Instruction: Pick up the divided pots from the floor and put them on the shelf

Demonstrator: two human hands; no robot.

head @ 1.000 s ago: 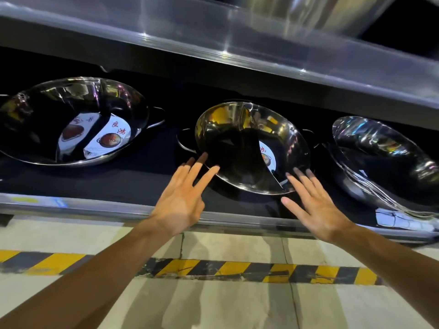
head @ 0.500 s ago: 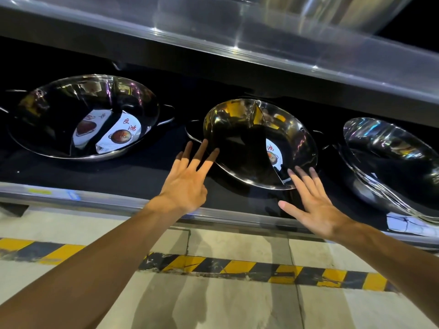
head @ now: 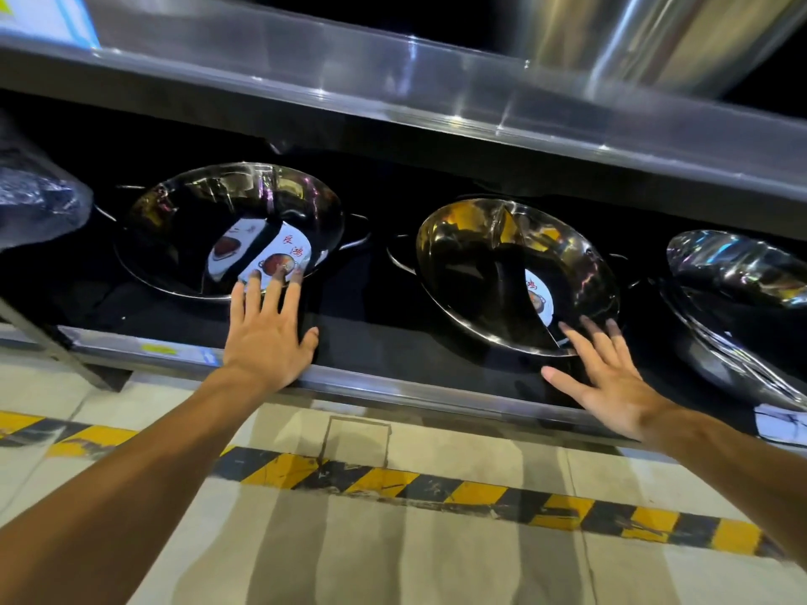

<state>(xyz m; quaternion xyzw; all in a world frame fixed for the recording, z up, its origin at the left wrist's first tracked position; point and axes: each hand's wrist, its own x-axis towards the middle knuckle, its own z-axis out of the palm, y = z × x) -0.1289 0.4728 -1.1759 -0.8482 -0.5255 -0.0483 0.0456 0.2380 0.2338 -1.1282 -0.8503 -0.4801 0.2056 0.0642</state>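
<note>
Three shiny steel divided pots lean on the black lower shelf: a left pot with white labels, a middle pot with one label, and a right pot cut by the frame edge. My left hand is flat and empty, fingers spread, fingertips at the left pot's lower rim. My right hand is also spread and empty, its fingertips just below the middle pot's lower right rim. Whether either hand touches a pot is unclear.
A steel upper shelf overhangs the pots, with a large steel vessel on it. A plastic-wrapped dark item sits at the far left. The shelf's metal front lip runs across. Yellow-black hazard tape crosses the pale floor.
My left hand has shifted left from the middle pot's rim to the left pot's rim. My right hand stays by the middle pot. The view has moved right and closer.
</note>
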